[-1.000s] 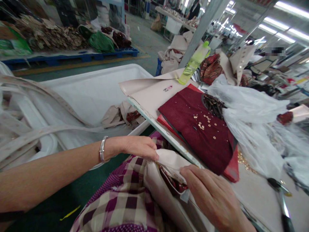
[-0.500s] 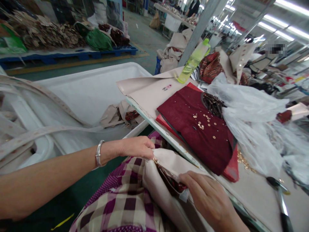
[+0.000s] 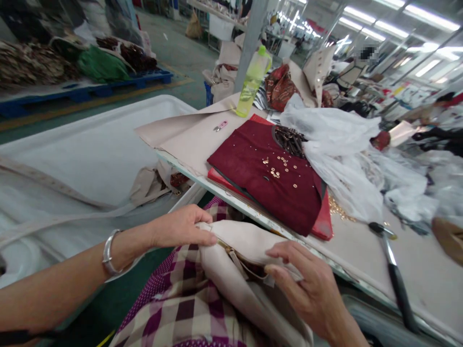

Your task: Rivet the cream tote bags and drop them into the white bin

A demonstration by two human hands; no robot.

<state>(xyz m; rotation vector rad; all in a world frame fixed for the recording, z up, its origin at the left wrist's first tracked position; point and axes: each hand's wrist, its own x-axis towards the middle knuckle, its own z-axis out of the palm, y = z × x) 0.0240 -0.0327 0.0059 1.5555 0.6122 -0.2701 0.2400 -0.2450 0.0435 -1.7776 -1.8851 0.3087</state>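
A beige leather bag piece (image 3: 238,270) with a gold zipper lies on my lap, over a purple checked apron (image 3: 181,308). My left hand (image 3: 181,226), a silver bangle on its wrist, pinches the bag's left end by the zipper. My right hand (image 3: 307,284) rests on the bag's right part, fingers curled and pressing the top flap down. The bag's opening is nearly closed; little of the dark red lining shows.
On the worktable (image 3: 405,270) lie a dark red cloth (image 3: 267,178) strewn with small gold rivets, clear plastic bags (image 3: 336,144), a black-handled tool (image 3: 394,274), a small snipper (image 3: 220,126) and a green bottle (image 3: 251,82). A large white bin (image 3: 90,149) holding beige straps stands to the left.
The bag's mouth, held open showing red lining before, is now pressed nearly closed. Both hands shifted slightly along the bag, and the camera view has swung to the right.
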